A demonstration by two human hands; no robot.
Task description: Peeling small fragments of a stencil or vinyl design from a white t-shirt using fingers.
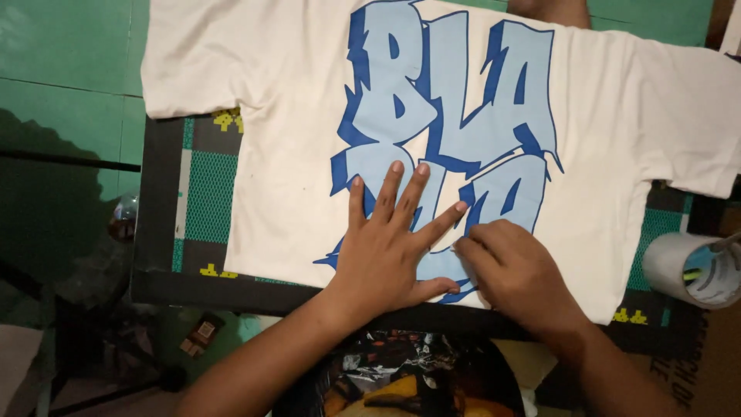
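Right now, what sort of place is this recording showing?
Probably a small shirt-printing or heat-transfer workshop. A white T-shirt with a blue graphic lies on a gridded mat, both hands, left hand and right hand, press the print, and a tape roll sits alongside.

A white T-shirt (293,116) lies spread flat on a dark tabletop (158,232) over a green cutting mat (208,197). Its large blue graffiti print (455,116) faces up. The left hand (386,247) presses flat on the print's lower part, fingers spread. Touching it, the right hand (517,270) pinches at the print's bottom edge. A tape roll (695,270) stands just beside the shirt's hem.
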